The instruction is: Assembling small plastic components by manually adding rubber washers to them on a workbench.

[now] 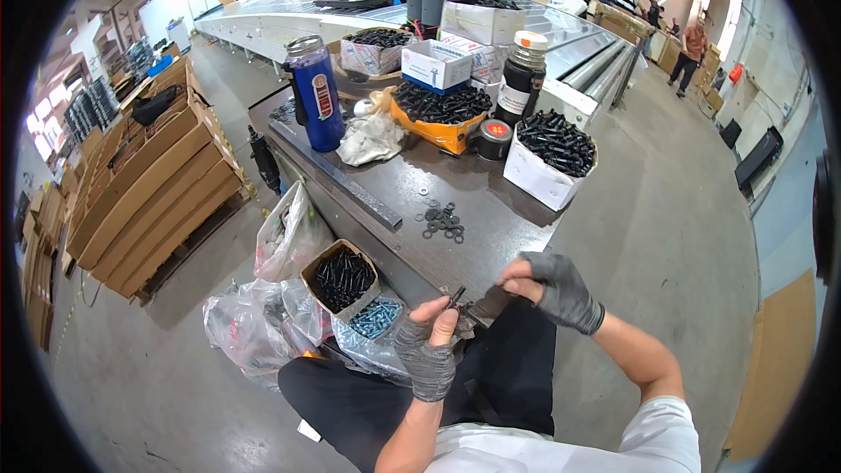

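Thumb and fingers of my left hand (426, 357), in a grey fingerless glove, are closed on a small black bolt (457, 297) by the table's near edge. To its right, my right hand (561, 291) wears a matching glove. Its thumb and forefinger are pinched together above the table corner, and I cannot make out what is between them. Several loose dark washers (444, 221) lie on the brown tabletop (504, 250) beyond my hands. A white box of black bolts (554, 153) stands at the table's right edge.
An orange bag of black bolts (442, 114), a blue bottle (315, 96) and a dark jar (520, 79) crowd the table's back. A metal bar (355, 188) runs along its left edge. Below left are a carton of black screws (344, 280) and a bag of bluish screws (375, 319).
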`<state>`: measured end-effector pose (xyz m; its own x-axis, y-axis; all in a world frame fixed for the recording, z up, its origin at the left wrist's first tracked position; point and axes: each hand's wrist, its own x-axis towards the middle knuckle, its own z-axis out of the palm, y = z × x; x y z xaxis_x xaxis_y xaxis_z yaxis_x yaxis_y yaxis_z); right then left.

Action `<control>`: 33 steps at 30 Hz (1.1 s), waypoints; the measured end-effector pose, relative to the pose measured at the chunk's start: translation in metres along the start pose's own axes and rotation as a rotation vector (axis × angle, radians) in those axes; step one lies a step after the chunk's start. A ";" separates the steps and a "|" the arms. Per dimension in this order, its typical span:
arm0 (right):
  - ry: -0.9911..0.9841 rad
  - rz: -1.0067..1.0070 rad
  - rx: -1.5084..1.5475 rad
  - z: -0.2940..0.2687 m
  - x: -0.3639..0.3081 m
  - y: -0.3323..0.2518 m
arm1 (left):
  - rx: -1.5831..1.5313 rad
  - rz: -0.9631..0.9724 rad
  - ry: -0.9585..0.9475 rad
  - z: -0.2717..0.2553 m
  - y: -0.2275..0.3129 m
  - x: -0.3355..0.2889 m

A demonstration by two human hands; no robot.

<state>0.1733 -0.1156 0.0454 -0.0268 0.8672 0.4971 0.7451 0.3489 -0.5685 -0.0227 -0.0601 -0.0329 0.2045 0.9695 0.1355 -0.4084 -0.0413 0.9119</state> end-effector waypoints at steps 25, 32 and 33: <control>-0.311 0.013 0.130 0.035 0.062 -0.026 | -0.831 -0.500 -0.092 -0.016 -0.002 0.010; -0.184 0.360 0.352 0.034 0.070 -0.052 | -0.273 -0.091 0.119 -0.020 -0.008 0.008; -0.246 0.434 0.387 0.035 0.069 -0.053 | -0.276 -0.091 0.121 -0.020 -0.007 0.007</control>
<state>0.1085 -0.0620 0.0862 0.0372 0.9989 0.0289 0.4290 0.0102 -0.9033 -0.0362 -0.0479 -0.0462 0.1505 0.9886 -0.0041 -0.6229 0.0980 0.7761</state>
